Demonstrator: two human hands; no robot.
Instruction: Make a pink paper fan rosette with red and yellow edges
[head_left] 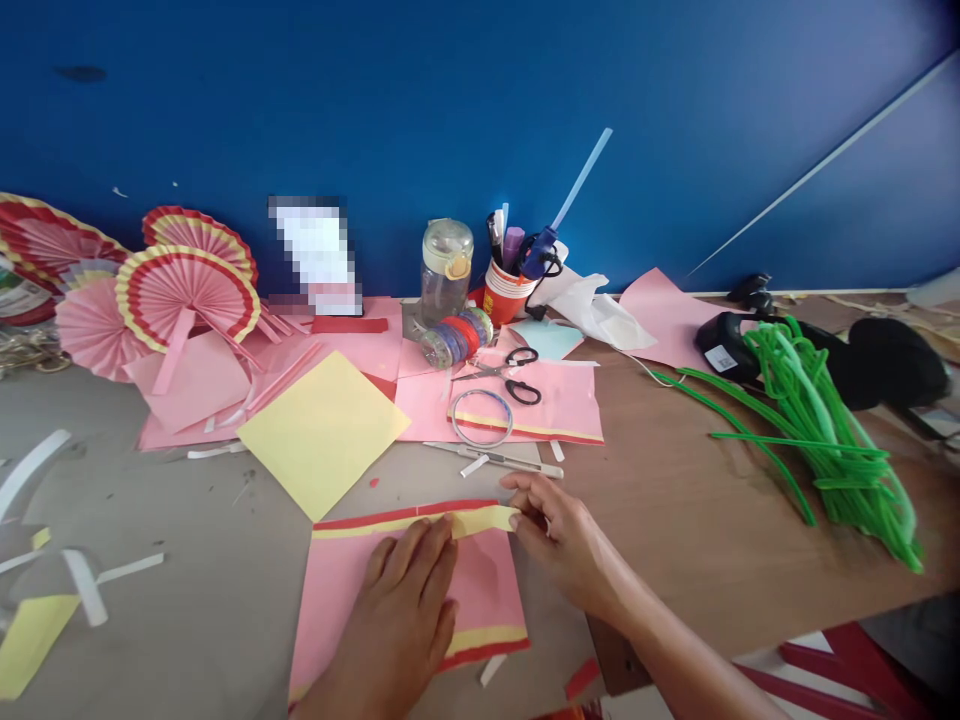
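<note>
A pink sheet of paper (480,585) lies on the table before me, with red and yellow bands along its far and near edges. My left hand (401,610) rests flat on it, fingertips on the yellow paper strip (480,520) at the far edge. Between thumb and fingers, my right hand (551,535) pinches the strip's right end, which lifts slightly off the sheet. Just beyond lie a utility knife (499,458), a ring of clear tape (481,418) and black-handled scissors (517,372).
Pleated paper fans (187,295) stand at the left. A yellow sheet (326,430) lies beyond my left hand. Along the blue wall stand a clear bottle (447,275) and a paper cup (506,295) with pens and a glue gun. Green pipe cleaners (840,450) lie at the right.
</note>
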